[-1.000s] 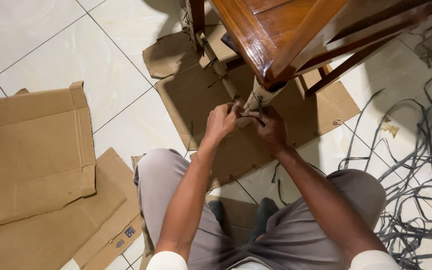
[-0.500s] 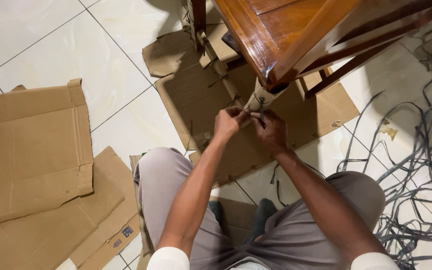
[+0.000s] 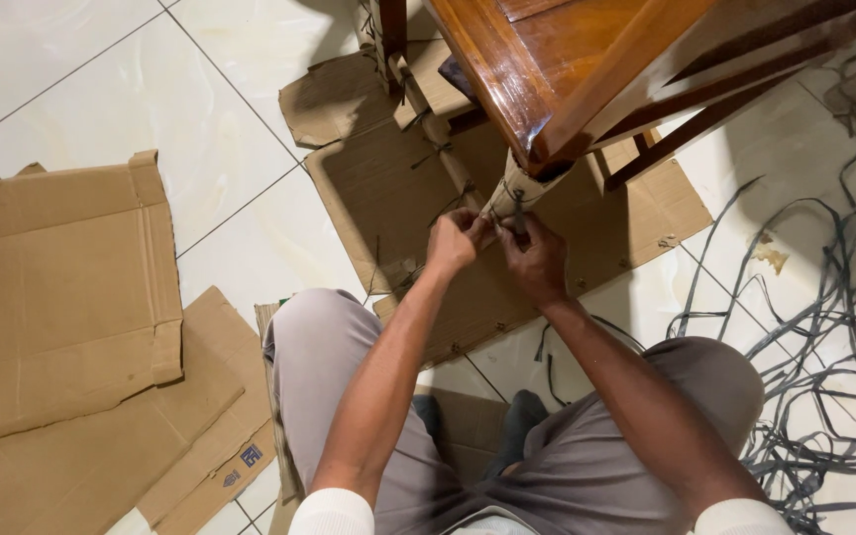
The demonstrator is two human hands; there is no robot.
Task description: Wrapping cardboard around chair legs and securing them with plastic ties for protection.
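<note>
A glossy brown wooden table point(image 3: 547, 59) stands above me. One of its legs is wrapped in cardboard point(image 3: 512, 193) and bound with a dark strap point(image 3: 518, 210). My left hand point(image 3: 455, 241) and my right hand point(image 3: 535, 256) meet at the lower part of that wrapped leg. The fingers of both hands pinch the dark strap there, close together. The strap's knot is hidden between my fingers.
A flattened cardboard sheet point(image 3: 398, 198) lies under the table. More cardboard pieces point(image 3: 61, 287) lie on the white tiled floor at the left. A tangle of loose dark straps point(image 3: 824, 327) covers the floor at the right. My knees are bent below my hands.
Both hands have moved slightly up the wrapped leg and drawn closer together on the strap. The view has shifted a little.
</note>
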